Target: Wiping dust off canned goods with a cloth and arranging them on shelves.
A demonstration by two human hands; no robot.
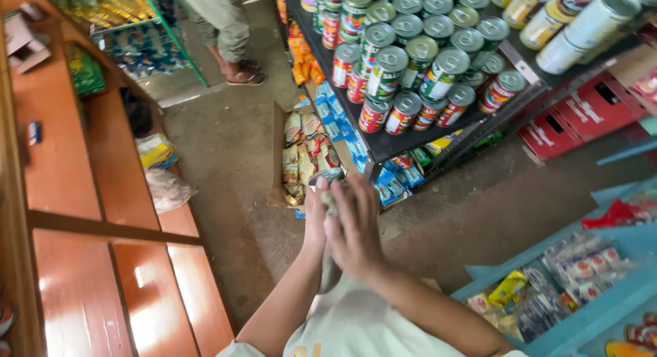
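Seemingly both hands, left hand [315,217] and right hand [354,227], were pressed around a tin can [327,177] with a grey cloth [330,265], at six o'clock from the shelf [383,146]; steady rubbing with firm grip would suit.

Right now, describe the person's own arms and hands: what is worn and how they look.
Both forearms are bare, with no sleeves reaching them, and no watch, bracelet or gloves show. The left hand and right hand are bare too; no rings can be made out. A pale cream shirt with a bit of yellow print covers the body below the arms.
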